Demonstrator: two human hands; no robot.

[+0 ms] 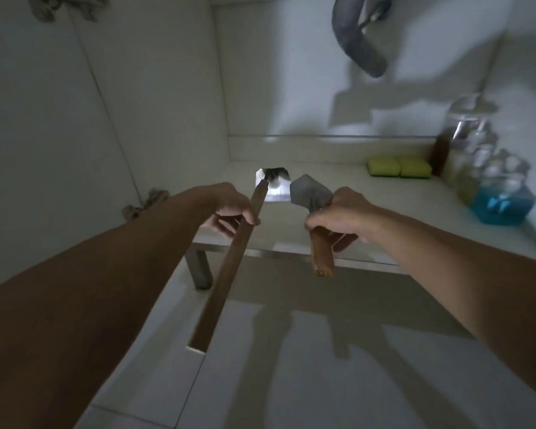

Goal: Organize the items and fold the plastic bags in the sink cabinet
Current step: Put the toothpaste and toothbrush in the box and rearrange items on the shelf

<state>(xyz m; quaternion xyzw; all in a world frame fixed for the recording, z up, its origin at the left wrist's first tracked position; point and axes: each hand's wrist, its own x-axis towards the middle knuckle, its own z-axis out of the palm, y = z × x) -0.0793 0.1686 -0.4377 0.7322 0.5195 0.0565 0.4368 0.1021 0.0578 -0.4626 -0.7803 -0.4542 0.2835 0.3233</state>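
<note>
Both hands reach forward over the front edge of the white cabinet shelf (384, 193), each grasping a tool. Left hand (229, 209) has its fingers curled round the long brown wooden handle of a shiny flat-bladed metal scraper (229, 264); the handle slants down toward the pale floor tiles (291, 382), and the bright blade lies out ahead, over the shelf. Right hand (338, 218) grips the short, stubby wooden handle of a dull grey trowel-shaped metal tool (310, 193), its pointed blade just beside the scraper's blade — whether the two blades touch cannot be told. Further back on the shelf sit two yellow-green sponges (399, 166), side by side and touching. To their right stands a blurred cluster of clear bottles (464, 144), and nearer the front edge a clear container of blue liquid (503, 202). Against the left wall, low down, lies a crumpled grey rag (146, 202). Highest and farthest, a grey curved drain pipe (356, 41) hangs before the back wall.
</note>
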